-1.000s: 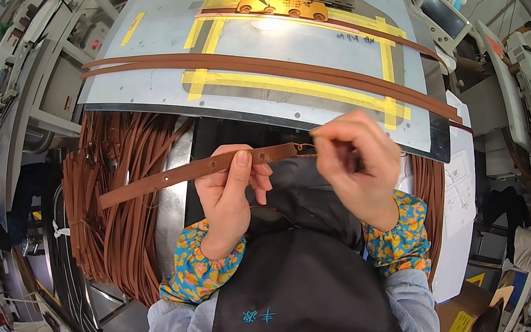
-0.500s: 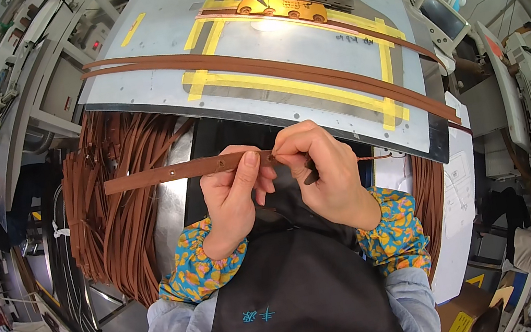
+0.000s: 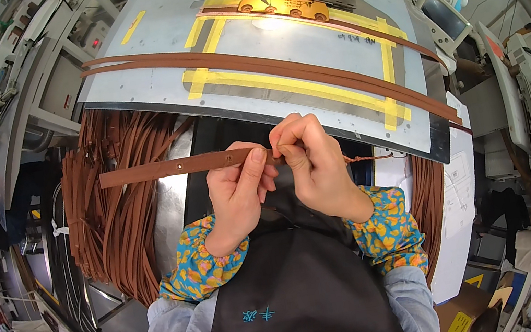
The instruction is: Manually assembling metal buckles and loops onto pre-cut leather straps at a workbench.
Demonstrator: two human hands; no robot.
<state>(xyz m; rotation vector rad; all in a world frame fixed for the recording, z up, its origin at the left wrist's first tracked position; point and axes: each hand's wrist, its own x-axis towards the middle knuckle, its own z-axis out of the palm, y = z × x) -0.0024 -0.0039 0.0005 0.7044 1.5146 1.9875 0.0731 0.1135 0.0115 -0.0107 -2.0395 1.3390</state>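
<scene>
Brown leather strap [image 3: 169, 169] lies level, its free end running leftward; left hand [image 3: 236, 191] pinches it, right hand [image 3: 311, 158] pinches its near end.

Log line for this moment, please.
left hand: grips brown strap | right hand: pinches strap end | thread: trails right

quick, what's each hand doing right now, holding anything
Left hand: closed, pinching the brown leather strap near its end.
Right hand: closed, fingertips pinched at the same strap end, by a loose brown thread.
</scene>
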